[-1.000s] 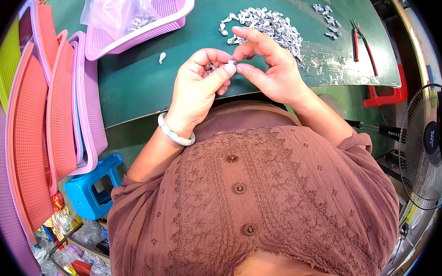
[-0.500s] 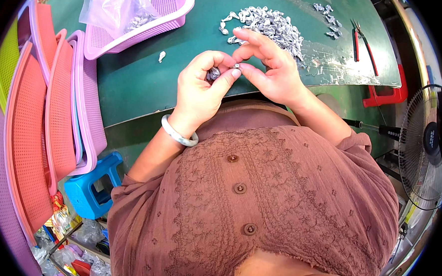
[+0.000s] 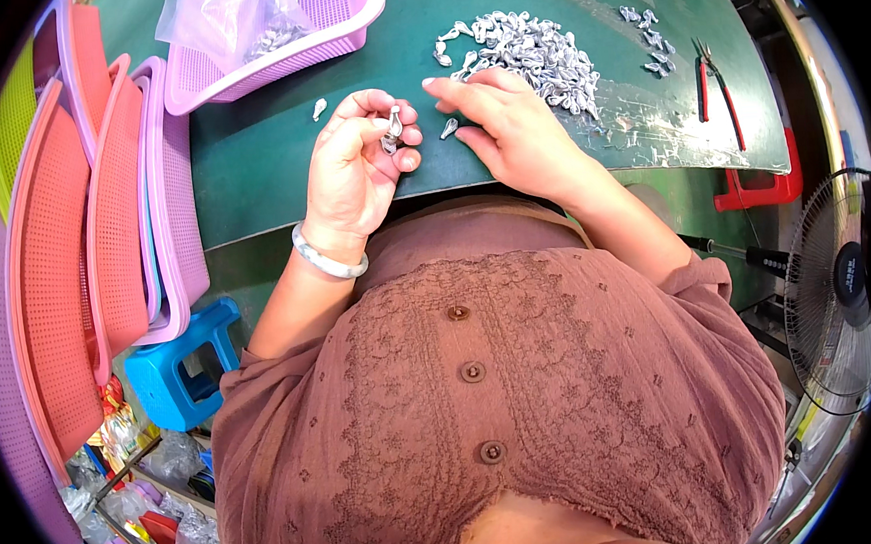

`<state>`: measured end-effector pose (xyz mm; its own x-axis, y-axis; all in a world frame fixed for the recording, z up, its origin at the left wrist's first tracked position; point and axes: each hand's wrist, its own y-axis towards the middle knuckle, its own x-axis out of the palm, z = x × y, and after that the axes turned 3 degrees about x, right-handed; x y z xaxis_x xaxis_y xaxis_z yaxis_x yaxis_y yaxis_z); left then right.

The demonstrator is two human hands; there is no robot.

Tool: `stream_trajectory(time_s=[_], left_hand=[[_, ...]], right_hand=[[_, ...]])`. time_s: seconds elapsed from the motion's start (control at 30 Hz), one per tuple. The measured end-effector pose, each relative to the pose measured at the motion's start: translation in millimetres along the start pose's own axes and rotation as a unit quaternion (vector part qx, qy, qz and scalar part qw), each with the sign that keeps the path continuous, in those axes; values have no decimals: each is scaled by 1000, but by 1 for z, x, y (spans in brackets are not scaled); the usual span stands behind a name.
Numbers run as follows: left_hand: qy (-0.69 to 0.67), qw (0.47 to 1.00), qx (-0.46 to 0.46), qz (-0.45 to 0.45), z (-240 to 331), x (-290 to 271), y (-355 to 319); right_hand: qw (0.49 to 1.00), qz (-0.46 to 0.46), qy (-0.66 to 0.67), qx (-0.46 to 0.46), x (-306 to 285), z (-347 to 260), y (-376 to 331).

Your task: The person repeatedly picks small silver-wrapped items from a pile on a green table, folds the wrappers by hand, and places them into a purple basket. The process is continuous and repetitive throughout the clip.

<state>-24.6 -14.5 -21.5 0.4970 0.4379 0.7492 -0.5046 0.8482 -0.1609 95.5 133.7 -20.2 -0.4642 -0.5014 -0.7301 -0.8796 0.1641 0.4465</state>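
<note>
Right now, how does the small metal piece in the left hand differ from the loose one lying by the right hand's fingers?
The small silvery metal piece in the left hand is pinched upright off the table; the loose silvery piece on the green mat lies flat, beside the right hand, not gripped. The held one is partly hidden by fingers; the loose one shows whole. Both look the same kind.

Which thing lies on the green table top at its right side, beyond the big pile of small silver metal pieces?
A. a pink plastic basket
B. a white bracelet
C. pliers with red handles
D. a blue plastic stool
C: the pliers with red handles lie on the green table top, to the right of the big pile of small silver metal pieces.
</note>
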Motion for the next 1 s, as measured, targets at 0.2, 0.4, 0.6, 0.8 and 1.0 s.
stream_trajectory(time_s=[0.2,0.4,0.6,0.8,1.0], left_hand=[[47,999,-21,11,-1,-2,-1],[57,998,-35,12,-1,1,0],[97,995,-28,-2,-3,15,-5],[169,986,0,-11,-4,27,-8],[238,971,-23,22,-4,30,-9]], right_hand=[[999,-11,25,39,-1,-1,-1],[901,-1,397,177,-5,1,-2],[804,-22,558,207,-8,4,-1],[790,-25,579,198,-6,5,-3],[863,3,478,163,-9,-2,-5]])
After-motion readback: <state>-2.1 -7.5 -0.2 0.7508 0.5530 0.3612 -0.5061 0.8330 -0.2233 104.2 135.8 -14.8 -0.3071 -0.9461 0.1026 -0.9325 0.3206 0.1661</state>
